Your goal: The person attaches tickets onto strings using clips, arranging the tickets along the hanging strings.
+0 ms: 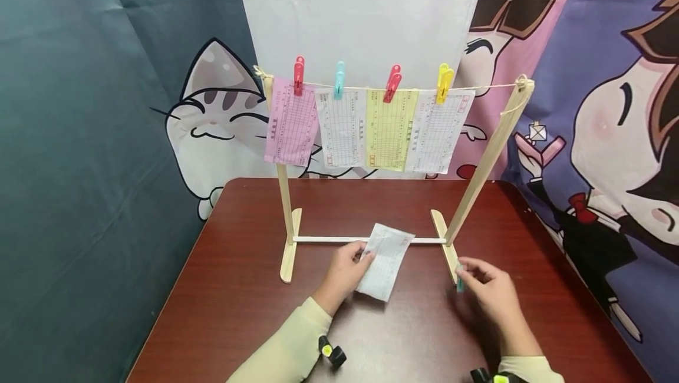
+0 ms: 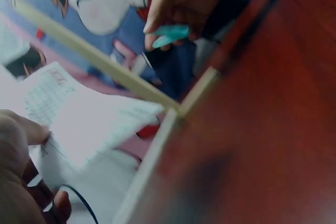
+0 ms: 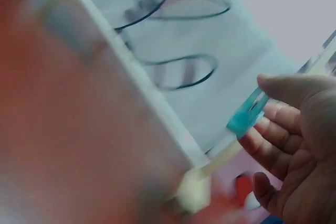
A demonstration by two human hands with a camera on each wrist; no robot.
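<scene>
Between thumb and fingers my left hand pinches a white printed slip by its left edge, above the table. The slip also shows in the left wrist view, pale and partly washed out. Over to the right, my right hand pinches a teal clothespin near the foot of the rack. In the right wrist view that clothespin lies between the thumb and fingers. Four slips hang from a string: pink, white, yellow and white, each under a clip.
A wooden rack has a left post, a right post and a low white crossbar. Its string spans the post tops. The red-brown table meets printed cloth backdrops behind and at the sides.
</scene>
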